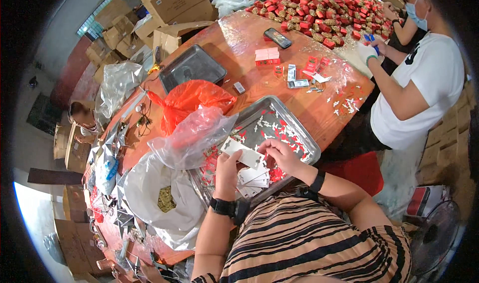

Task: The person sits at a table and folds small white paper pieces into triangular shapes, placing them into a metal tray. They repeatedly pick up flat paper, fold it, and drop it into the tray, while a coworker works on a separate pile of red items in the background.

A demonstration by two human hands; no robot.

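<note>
My left hand (227, 175) pinches a white card (243, 152) with cut-out notches along its ends, held over a metal tray (313, 150). At the card's right end, my right hand (280, 155) has its fingers bent together; what sits between the fingertips is too small to make out. Below the card, a fanned stack of white cards (253, 177) lies in the tray near my body. Many small red and white paper scraps (284, 133) are strewn over the tray's bottom.
Left of the tray are a clear plastic bag (192, 145), a red bag (194, 101) and a white sack (144, 183). Beyond lie a dark tray (192, 68), a phone (277, 38), red card stacks (267, 56) and a heap of red-and-gold pieces (319, 13). A masked co-worker (414, 93) stands right.
</note>
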